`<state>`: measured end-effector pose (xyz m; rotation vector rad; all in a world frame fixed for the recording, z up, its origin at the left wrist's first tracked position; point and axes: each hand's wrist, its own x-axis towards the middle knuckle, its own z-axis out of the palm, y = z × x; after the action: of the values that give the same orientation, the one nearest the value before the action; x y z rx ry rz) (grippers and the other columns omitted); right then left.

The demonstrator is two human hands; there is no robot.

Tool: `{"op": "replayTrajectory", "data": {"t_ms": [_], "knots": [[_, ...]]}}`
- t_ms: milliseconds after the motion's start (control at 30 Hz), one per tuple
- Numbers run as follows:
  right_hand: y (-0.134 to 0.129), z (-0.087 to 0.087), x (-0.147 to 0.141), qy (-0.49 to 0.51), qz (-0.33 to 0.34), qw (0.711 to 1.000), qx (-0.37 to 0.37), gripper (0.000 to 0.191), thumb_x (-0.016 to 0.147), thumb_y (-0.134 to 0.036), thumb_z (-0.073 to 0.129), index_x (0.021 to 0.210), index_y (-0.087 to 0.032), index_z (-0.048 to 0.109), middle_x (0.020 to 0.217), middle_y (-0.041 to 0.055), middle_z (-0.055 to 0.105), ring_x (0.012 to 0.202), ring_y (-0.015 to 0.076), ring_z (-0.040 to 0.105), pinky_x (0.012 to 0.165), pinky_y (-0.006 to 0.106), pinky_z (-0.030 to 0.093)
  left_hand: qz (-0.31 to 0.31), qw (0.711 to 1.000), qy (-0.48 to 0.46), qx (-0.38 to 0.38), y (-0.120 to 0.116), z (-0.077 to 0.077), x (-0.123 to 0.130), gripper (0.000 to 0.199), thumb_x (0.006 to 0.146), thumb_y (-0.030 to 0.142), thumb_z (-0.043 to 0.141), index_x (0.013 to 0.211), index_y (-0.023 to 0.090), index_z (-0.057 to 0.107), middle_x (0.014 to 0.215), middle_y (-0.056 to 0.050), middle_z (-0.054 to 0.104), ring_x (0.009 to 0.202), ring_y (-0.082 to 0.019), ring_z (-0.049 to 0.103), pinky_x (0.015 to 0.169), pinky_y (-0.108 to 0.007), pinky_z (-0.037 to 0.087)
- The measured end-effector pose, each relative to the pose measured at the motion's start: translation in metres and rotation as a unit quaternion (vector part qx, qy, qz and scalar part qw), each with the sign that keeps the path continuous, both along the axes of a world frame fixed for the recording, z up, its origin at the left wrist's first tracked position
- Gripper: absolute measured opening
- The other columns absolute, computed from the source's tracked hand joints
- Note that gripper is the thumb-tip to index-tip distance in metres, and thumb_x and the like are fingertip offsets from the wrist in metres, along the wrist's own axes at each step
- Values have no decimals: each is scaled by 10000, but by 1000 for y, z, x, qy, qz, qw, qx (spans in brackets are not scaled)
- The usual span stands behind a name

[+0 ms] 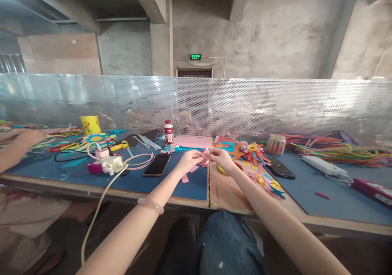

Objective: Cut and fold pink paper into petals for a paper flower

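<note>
Both hands meet over the middle of the table, pinching a small folded piece of pink paper (pixel 206 154) between them. My left hand (pixel 190 160) grips its left side with thumb and fingertips. On the right side, the fingers of my right hand (pixel 221 157) are closed on the same paper. Pink paper strips (pixel 185 178) lie just under the hands. A yellow ring (pixel 221 170), probably tape or scissor handles, is partly hidden behind my right wrist. Right of it sit a colourful paper flower (pixel 253 151) and a heap of cut paper scraps (pixel 266 182).
A black phone (pixel 157 165), a power strip with cables (pixel 110 164) and a red bottle (pixel 168 133) stand on the left. Another phone (pixel 281 168), a jar (pixel 276 144) and coloured pipe cleaners (pixel 343 149) lie right. A perforated metal screen (pixel 263 103) runs behind. Another person's hand (pixel 29 138) is far left.
</note>
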<state>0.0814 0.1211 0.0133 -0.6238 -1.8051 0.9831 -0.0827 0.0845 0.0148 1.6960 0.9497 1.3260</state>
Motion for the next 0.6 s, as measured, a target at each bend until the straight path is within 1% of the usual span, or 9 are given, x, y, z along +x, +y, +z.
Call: {"op": "replayTrajectory", "data": {"t_ms": [367,600], "knots": [[2,-1,-1,-6,-3,1000,0,331,652,-455,646,755,-142,614,708,31,646,629,134,568,596,252,413,4,1000,6,1,-5,4,1,191,683,270,653,781,118,591,743,-67,677,697,-172,642,676,-302,498],[3,-2,-1,-18,3,1000,14,342,674,-466,625,781,-141,623,729,36,644,650,137,565,608,254,420,2,1000,5,-2,-3,2,1,165,707,273,628,766,124,588,732,-69,687,683,-169,644,663,-291,495]]}}
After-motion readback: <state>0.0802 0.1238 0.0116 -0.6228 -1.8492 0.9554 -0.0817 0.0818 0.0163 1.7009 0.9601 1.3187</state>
